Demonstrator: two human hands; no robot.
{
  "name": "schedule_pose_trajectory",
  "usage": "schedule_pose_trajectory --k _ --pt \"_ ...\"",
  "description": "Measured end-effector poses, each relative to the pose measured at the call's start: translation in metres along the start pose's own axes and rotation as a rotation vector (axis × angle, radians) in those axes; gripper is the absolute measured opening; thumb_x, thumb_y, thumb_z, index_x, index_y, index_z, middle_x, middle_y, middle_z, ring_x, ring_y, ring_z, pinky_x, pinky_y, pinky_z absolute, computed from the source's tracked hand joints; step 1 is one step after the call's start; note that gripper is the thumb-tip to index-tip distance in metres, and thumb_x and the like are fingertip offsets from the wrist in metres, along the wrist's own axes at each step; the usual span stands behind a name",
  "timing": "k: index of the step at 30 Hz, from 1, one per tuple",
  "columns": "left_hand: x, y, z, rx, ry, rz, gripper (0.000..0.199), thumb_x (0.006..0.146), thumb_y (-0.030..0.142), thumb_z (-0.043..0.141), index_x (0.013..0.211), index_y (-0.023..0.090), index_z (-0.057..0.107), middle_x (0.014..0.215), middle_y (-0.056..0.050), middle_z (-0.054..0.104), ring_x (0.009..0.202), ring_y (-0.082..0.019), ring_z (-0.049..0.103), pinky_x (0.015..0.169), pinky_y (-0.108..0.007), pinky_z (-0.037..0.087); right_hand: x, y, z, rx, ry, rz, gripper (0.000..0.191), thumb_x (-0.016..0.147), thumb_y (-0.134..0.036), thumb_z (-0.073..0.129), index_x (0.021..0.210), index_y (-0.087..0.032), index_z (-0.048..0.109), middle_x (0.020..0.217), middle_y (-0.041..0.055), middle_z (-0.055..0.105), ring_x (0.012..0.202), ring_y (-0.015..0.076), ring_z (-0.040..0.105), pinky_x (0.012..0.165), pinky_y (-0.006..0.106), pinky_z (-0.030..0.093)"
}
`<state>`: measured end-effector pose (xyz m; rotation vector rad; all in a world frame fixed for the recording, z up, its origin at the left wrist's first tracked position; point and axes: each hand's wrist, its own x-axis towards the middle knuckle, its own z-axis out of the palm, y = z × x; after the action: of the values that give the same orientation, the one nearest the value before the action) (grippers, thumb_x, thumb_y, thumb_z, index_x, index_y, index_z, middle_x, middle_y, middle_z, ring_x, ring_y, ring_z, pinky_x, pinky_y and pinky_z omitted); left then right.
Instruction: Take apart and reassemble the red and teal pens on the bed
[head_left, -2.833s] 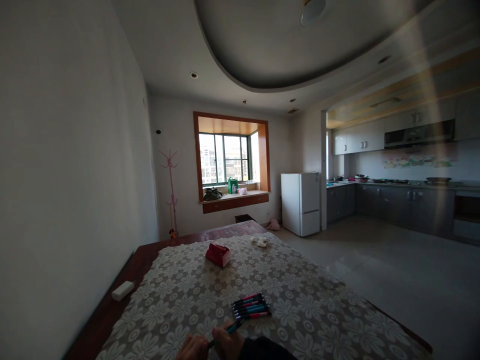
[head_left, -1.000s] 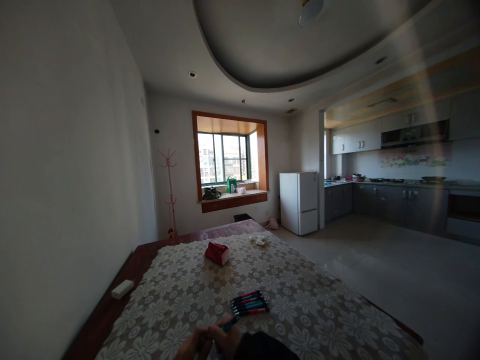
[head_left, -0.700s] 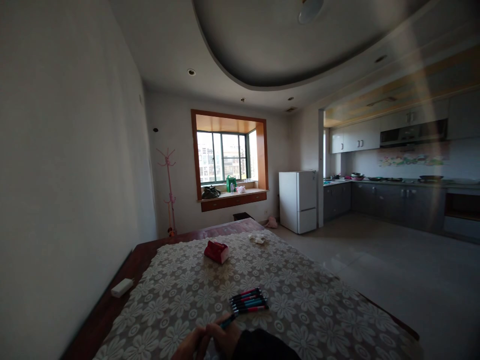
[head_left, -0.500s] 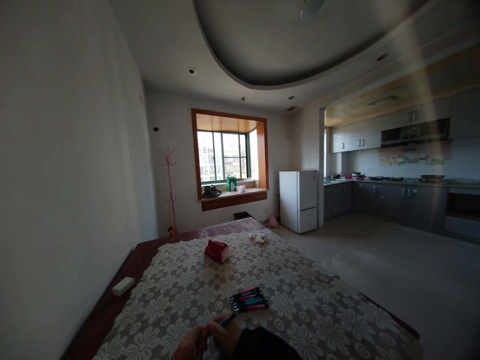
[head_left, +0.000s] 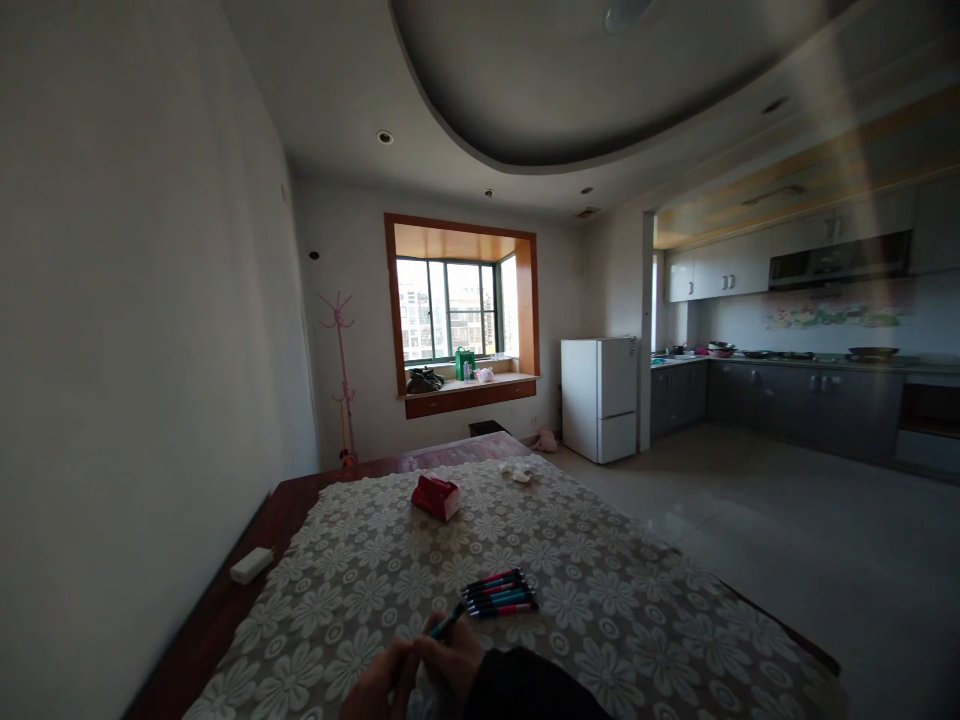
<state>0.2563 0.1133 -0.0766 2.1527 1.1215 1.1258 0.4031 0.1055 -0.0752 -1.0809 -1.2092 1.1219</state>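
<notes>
At the bottom of the head view, my right hand (head_left: 456, 655) is closed around a teal and black pen (head_left: 448, 624), which slants up and to the right. My left hand (head_left: 381, 682) meets it from the left, fingers pinched at the pen's lower end; that end is hidden by the fingers. Just beyond my right hand, several pens (head_left: 499, 594) in red, teal and black lie side by side in a row on the floral lace tablecloth (head_left: 360, 610).
A red packet (head_left: 436, 498) lies farther up the table, with crumpled white tissue (head_left: 516, 474) to its right. A white box-shaped object (head_left: 252, 565) rests on the bare wood by the left wall. Beyond are a fridge (head_left: 598, 400), a window seat (head_left: 469, 390) and a pink coat stand (head_left: 342, 380).
The pen in my hands has tipped up more steeply, its far end now higher and slightly to the left. Both hands stay together. The view has shifted a little.
</notes>
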Motion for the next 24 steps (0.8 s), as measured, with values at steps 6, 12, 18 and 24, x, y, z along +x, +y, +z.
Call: schedule_pose_trajectory --k 6,12,18,24 --pt "0.0 0.004 -0.001 -0.023 -0.027 -0.056 0.023 0.085 0.042 0.039 0.088 0.029 0.058 0.074 0.003 0.07 0.067 -0.012 0.065 0.063 -0.019 0.046 0.003 0.006 -0.001 0.07 0.03 0.035 0.043 0.063 -0.052 0.071 0.078 -0.018 0.051 0.047 -0.0094 0.042 0.041 0.0075 0.038 0.04 0.02 0.028" --pt "0.0 0.011 -0.007 0.035 0.027 -0.076 0.024 0.084 0.043 0.04 0.088 0.029 0.059 0.086 0.002 0.071 0.075 -0.014 0.066 0.066 -0.022 0.049 0.005 0.001 -0.004 0.173 0.064 -0.041 0.038 0.063 -0.046 0.072 0.076 -0.016 0.053 0.05 -0.0052 0.05 0.041 0.0097 0.046 0.038 0.02 0.033" --pt "0.0 0.014 -0.011 0.047 0.01 -0.113 0.024 0.085 0.043 0.039 0.092 0.029 0.056 0.089 0.001 0.071 0.079 -0.015 0.067 0.071 -0.023 0.05 0.006 -0.001 -0.003 0.279 0.0 -0.105 0.043 0.062 -0.05 0.074 0.077 -0.016 0.052 0.067 0.0037 0.063 0.047 0.0134 0.056 0.037 0.021 0.037" --pt "0.002 0.016 -0.014 0.088 0.009 -0.142 0.018 0.085 0.037 0.041 0.091 0.028 0.056 0.09 0.002 0.071 0.081 -0.014 0.067 0.071 -0.022 0.05 0.01 0.004 -0.006 0.266 0.081 -0.161 0.047 0.064 -0.055 0.072 0.08 -0.016 0.052 0.068 0.0039 0.062 0.049 0.012 0.053 0.038 0.02 0.037"
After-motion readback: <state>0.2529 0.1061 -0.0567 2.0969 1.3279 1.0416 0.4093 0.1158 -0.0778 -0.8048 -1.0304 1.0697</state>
